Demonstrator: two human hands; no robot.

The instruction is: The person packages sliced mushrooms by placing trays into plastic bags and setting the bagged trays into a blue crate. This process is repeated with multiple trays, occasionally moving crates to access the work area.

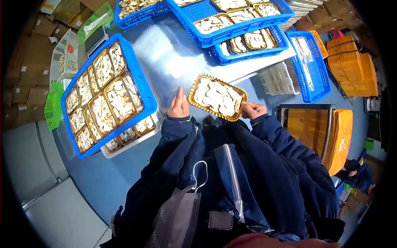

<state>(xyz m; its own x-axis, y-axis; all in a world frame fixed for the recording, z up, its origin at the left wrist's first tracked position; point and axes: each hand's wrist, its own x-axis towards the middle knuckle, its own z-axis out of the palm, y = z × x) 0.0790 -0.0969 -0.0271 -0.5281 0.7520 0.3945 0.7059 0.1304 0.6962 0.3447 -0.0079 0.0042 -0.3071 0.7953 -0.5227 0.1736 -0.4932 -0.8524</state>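
Observation:
My right hand [253,110] grips the right end of a gold tray [193,100] with a crimped rim. Pale slices [217,97] that look like mushroom fill this tray, which is held in front of my body near the table edge. Just left of it, my left hand [178,106] points its fingers upward, apart from the tray and holding nothing. To the left, a blue crate [145,93] bears several similar filled gold trays [101,113]. Beneath that crate, a white crate [108,154] with more filled trays shows in part.
Beyond my hands lies a shiny metal table [159,51]. Stacked blue crates [202,40] with filled trays stand at its far right. Another blue crate [316,93], a white basket [278,78] and orange-wrapped boxes [340,140] are on the right. Another person [360,175] appears at far right.

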